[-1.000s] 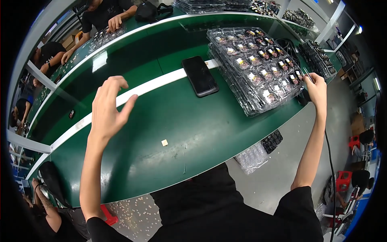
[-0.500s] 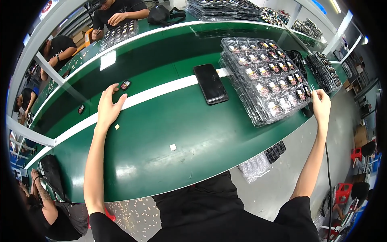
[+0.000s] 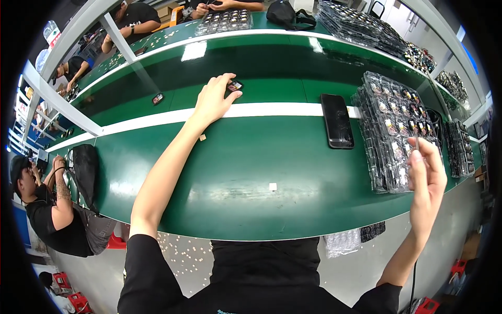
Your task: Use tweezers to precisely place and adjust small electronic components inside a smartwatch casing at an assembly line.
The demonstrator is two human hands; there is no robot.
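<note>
- Currently your left hand [image 3: 212, 103] curls around a small black device [image 3: 235, 86] beyond the far edge of the surface [image 3: 225, 220]; I cannot tell if it grips.
- Your right hand [image 3: 428, 178] grasps tweezers [image 3: 417, 143].
- A loose pinch could knock the device against the white rail [image 3: 272, 109].
- Phone [image 3: 337, 121] and tray stack [image 3: 389, 110] crowd toward the right edge.

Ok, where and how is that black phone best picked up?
Probably by both long edges at its near end, coming from the person's side: the black phone lies broad face up, lengthwise away from the person, and the tray stack stands close along its right.
</note>
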